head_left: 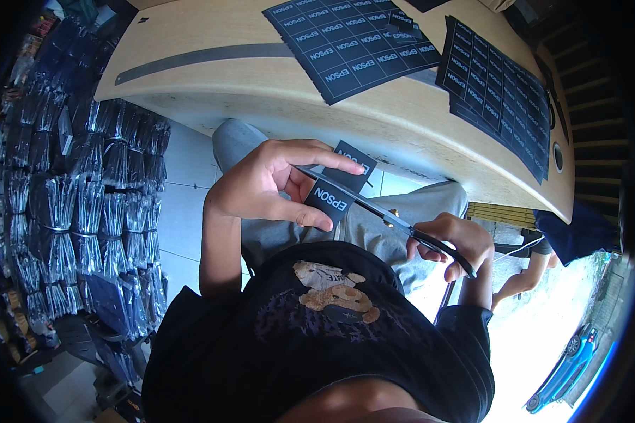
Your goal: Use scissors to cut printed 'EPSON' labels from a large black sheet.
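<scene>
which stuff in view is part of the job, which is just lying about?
Part of the job:
- scissors in the right hand
- black printed piece in the left hand
- matching black sheets on the table, likely

Apparently just lying about:
- grey metal strip, untouched
- wrapped bundles, far left
- dark blue cloth, right

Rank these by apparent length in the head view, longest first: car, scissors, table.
1. Table
2. Scissors
3. Car, smallest here, though it stands far off.
</scene>
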The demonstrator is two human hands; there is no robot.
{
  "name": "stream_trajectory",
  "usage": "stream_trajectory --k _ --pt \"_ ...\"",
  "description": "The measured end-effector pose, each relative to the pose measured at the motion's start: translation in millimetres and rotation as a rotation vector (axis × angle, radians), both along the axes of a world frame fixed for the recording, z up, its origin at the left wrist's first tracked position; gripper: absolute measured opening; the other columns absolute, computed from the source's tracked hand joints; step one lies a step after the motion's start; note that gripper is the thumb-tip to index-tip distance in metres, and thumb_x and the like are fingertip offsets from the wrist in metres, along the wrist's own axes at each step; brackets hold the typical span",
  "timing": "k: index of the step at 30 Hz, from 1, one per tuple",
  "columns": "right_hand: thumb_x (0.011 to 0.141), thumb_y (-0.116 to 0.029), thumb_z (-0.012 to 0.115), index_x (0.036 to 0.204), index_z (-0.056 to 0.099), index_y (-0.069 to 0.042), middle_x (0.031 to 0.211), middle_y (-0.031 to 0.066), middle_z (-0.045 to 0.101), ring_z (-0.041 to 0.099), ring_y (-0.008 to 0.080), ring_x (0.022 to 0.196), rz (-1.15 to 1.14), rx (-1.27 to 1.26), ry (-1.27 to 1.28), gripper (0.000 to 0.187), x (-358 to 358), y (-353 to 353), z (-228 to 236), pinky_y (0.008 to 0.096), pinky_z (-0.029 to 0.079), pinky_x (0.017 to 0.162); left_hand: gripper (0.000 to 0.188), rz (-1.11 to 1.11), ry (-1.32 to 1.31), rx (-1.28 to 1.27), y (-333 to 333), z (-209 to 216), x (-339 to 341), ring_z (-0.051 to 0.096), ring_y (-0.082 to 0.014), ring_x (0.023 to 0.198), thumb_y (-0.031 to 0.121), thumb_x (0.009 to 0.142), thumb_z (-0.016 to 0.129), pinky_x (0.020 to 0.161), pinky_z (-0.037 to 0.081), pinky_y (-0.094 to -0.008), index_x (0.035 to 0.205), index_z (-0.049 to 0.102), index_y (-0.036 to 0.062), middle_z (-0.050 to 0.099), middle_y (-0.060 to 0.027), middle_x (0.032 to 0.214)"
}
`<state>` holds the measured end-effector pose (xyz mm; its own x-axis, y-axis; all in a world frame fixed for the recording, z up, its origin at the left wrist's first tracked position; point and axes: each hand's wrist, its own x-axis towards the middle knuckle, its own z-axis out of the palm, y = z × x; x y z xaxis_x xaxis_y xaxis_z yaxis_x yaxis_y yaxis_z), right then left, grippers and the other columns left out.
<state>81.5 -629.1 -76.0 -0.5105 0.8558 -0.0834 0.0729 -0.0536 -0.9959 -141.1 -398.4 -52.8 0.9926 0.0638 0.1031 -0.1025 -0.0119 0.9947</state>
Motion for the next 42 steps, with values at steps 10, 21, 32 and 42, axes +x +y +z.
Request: stream_trajectory --k 10,21,32,42 --pt "0.072 -0.056 0.067 0.093 0.059 0.008 0.060 0.0048 0.052 0.054 0.0148 0.048 -0.001 0.008 0.010 0.068 0.3 0.7 -2.7 0.0273 0.040 0.047 0.061 -0.007 0.004 0.022 0.8 2.2 0.6 0.056 -0.0059 0.076 0.000 0.057 0.084 0.054 0.047 -0.0143 0.113 0.061 0.0028 0.057 -0.0046 0.099" --pt "0.072 -0.057 0.067 0.091 0.061 0.005 0.057 0.0040 0.053 0.055 0.0154 0.047 -0.002 0.006 -0.006 0.065 0.2 2.0 -0.6 0.0277 0.042 0.045 0.061 -0.019 0.009 -0.005 1.1 3.4 -1.2 0.058 -0.0068 0.078 -0.002 0.058 0.082 0.056 0.050 -0.0142 0.114 0.059 0.0009 0.056 -0.0055 0.100" --pt "0.078 -0.057 0.061 0.085 0.061 0.003 0.057 0.0051 0.056 0.055 0.0151 0.046 -0.022 0.000 -0.011 0.060 -2.7 0.3 -2.2 0.0266 0.041 0.044 0.061 -0.012 0.014 -0.040 0.8 2.6 -3.5 0.059 -0.0090 0.083 -0.007 0.058 0.080 0.063 0.053 -0.0160 0.115 0.058 -0.0004 0.056 -0.0060 0.099" --pt "0.083 -0.051 0.060 0.084 0.061 0.003 0.054 0.0045 0.055 0.054 0.0143 0.043 -0.043 0.018 0.036 0.054 -5.7 -0.7 -4.2 0.0261 0.040 0.043 0.061 -0.019 0.020 -0.077 2.0 1.7 -3.6 0.060 -0.0110 0.085 -0.008 0.060 0.079 0.065 0.054 -0.0177 0.116 0.057 -0.0016 0.056 -0.0072 0.099"
